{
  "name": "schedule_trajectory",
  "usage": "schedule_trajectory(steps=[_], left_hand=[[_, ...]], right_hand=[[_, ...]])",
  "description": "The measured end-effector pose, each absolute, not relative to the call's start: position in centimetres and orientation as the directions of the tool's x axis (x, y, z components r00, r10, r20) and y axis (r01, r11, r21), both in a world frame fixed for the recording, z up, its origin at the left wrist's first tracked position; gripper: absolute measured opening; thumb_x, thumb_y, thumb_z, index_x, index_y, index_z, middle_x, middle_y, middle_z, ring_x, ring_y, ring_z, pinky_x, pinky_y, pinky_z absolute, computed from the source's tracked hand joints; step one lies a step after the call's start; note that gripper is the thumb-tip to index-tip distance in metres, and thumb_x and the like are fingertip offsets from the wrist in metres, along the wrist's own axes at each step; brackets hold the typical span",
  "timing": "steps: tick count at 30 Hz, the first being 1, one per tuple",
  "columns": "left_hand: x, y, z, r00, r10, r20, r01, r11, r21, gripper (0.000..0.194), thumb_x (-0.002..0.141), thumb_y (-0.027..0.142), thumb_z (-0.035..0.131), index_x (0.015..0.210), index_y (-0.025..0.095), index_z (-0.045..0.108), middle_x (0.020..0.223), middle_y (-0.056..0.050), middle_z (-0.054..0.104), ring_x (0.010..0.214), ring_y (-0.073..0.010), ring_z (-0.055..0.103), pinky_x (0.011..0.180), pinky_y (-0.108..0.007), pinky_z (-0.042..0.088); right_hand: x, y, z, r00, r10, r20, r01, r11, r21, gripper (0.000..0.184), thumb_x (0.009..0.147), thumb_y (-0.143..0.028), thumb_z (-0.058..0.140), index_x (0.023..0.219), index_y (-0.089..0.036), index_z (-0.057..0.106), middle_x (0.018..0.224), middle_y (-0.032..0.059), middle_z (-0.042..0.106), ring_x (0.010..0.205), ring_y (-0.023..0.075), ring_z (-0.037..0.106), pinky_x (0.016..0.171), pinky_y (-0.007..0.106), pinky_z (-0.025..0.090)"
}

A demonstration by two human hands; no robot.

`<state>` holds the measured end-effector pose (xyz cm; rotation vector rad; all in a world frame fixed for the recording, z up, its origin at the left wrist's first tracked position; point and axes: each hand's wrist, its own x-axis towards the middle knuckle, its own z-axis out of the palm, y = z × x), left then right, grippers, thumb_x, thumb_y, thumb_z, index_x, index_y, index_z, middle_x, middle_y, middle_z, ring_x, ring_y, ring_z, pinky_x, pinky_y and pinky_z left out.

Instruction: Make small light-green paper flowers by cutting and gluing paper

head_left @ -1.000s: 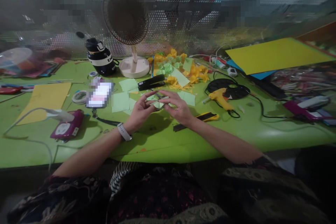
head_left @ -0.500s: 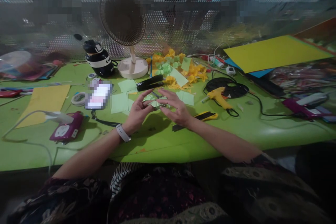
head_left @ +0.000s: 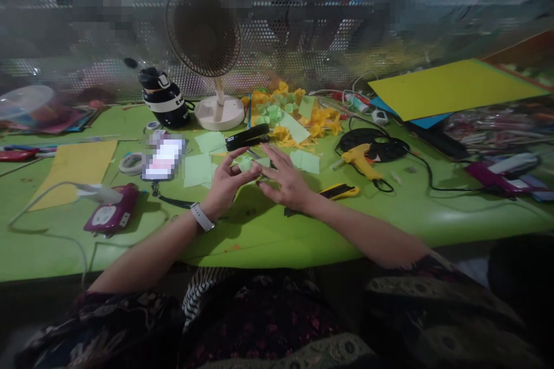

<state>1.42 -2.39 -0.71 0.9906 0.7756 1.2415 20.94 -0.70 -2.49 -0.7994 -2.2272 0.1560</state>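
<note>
Over the middle of the green table, my left hand pinches a small piece of light green paper between thumb and fingers. My right hand meets it from the other side, its thumb and a finger closed at the paper's right edge and its other fingers stretched forward. Part of the paper is hidden behind my fingers. Just beyond my hands lies a black stapler. Light green paper squares lie beside my left hand. A yellow utility knife sits partly beneath my right wrist.
Yellow paper flowers are heaped at the back. A fan and a dark bottle stand back left, a phone nearer. To the right are a yellow glue gun on a black reel and large yellow sheets.
My right hand has shifted slightly left, its fingers closer to my left thumb. The green paper has turned a little between my fingers. Things on the table have stayed put.
</note>
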Motion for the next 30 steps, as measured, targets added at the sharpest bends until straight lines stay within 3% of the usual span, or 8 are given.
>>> schedule_trajectory(steps=[5, 10, 13, 16, 19, 21, 26, 30], left_hand=[[1.3, -2.2, -0.7, 0.201, 0.979, 0.034, -0.447, 0.061, 0.892, 0.074, 0.07, 0.019, 0.088, 0.136, 0.019, 0.054, 0.063, 0.007, 0.068, 0.072, -0.0129, 0.073, 0.084, -0.029, 0.061], [1.3, -2.0, -0.9, 0.204, 0.978, 0.034, -0.458, 0.065, 0.886, 0.078, 0.069, 0.021, 0.089, 0.138, 0.019, 0.053, 0.057, 0.01, 0.064, 0.071, -0.0122, 0.073, 0.083, -0.029, 0.061], [1.4, -1.8, -1.1, 0.2, 0.979, 0.036, -0.455, 0.06, 0.888, 0.079, 0.068, 0.022, 0.089, 0.139, 0.02, 0.052, 0.059, 0.009, 0.066, 0.074, -0.0128, 0.074, 0.084, -0.029, 0.061], [1.5, -1.9, -1.3, 0.201, 0.979, 0.037, -0.439, 0.056, 0.897, 0.08, 0.068, 0.023, 0.09, 0.138, 0.019, 0.052, 0.061, 0.008, 0.067, 0.073, -0.0127, 0.073, 0.083, -0.029, 0.062], [1.5, -2.0, -1.4, 0.231, 0.971, 0.06, -0.393, 0.036, 0.919, 0.079, 0.069, 0.027, 0.089, 0.138, 0.02, 0.052, 0.072, 0.004, 0.073, 0.077, -0.0142, 0.074, 0.085, -0.032, 0.062], [1.5, -2.1, -1.5, 0.249, 0.966, 0.071, -0.369, 0.027, 0.929, 0.077, 0.071, 0.028, 0.088, 0.139, 0.021, 0.052, 0.079, 0.001, 0.076, 0.08, -0.0154, 0.075, 0.087, -0.034, 0.062], [1.6, -2.2, -1.6, 0.276, 0.96, 0.052, -0.372, 0.056, 0.927, 0.08, 0.071, 0.026, 0.088, 0.141, 0.02, 0.05, 0.082, 0.0, 0.076, 0.078, -0.0142, 0.074, 0.088, -0.035, 0.061], [1.5, -2.3, -0.9, 0.28, 0.959, 0.042, -0.379, 0.07, 0.923, 0.074, 0.074, 0.022, 0.085, 0.141, 0.02, 0.052, 0.062, 0.009, 0.063, 0.068, -0.0098, 0.069, 0.087, -0.032, 0.061]], right_hand=[[21.2, -0.7, -2.2, -0.499, 0.677, 0.541, 0.379, 0.732, -0.566, 0.052, 0.095, -0.025, 0.052, 0.147, -0.036, 0.052, 0.163, 0.0006, 0.036, 0.151, 0.0252, 0.03, 0.122, 0.058, 0.026], [21.1, -0.7, -1.9, -0.468, 0.693, 0.548, 0.345, 0.715, -0.608, 0.045, 0.097, -0.028, 0.05, 0.142, -0.035, 0.058, 0.161, 0.002, 0.039, 0.15, 0.0248, 0.031, 0.122, 0.056, 0.026], [21.0, -0.8, -1.6, -0.338, 0.771, 0.54, 0.31, 0.633, -0.71, 0.039, 0.098, -0.036, 0.052, 0.134, -0.026, 0.062, 0.147, 0.0097, 0.053, 0.136, 0.0257, 0.048, 0.113, 0.052, 0.04], [20.8, -1.1, -1.2, -0.207, 0.885, 0.417, 0.229, 0.458, -0.859, 0.036, 0.095, -0.047, 0.059, 0.118, -0.019, 0.06, 0.111, 0.0097, 0.067, 0.1, 0.0208, 0.065, 0.087, 0.039, 0.055], [20.5, -1.4, -1.1, -0.256, 0.927, 0.275, 0.146, 0.319, -0.937, 0.039, 0.091, -0.05, 0.064, 0.111, -0.019, 0.052, 0.08, -0.0003, 0.062, 0.066, 0.0134, 0.058, 0.06, 0.028, 0.049], [20.3, -1.6, -1.1, -0.32, 0.91, 0.262, 0.122, 0.314, -0.942, 0.038, 0.093, -0.049, 0.062, 0.113, -0.02, 0.049, 0.07, -0.0052, 0.055, 0.055, 0.0106, 0.049, 0.05, 0.025, 0.04], [20.4, -1.9, -0.7, -0.385, 0.873, 0.3, 0.085, 0.357, -0.93, 0.035, 0.096, -0.036, 0.056, 0.125, -0.021, 0.044, 0.061, -0.0092, 0.046, 0.047, 0.0093, 0.04, 0.044, 0.023, 0.032], [20.6, -1.8, -0.4, -0.396, 0.878, 0.268, 0.028, 0.304, -0.952, 0.042, 0.095, -0.031, 0.057, 0.133, -0.022, 0.043, 0.063, -0.0077, 0.051, 0.051, 0.0106, 0.047, 0.047, 0.024, 0.039]])
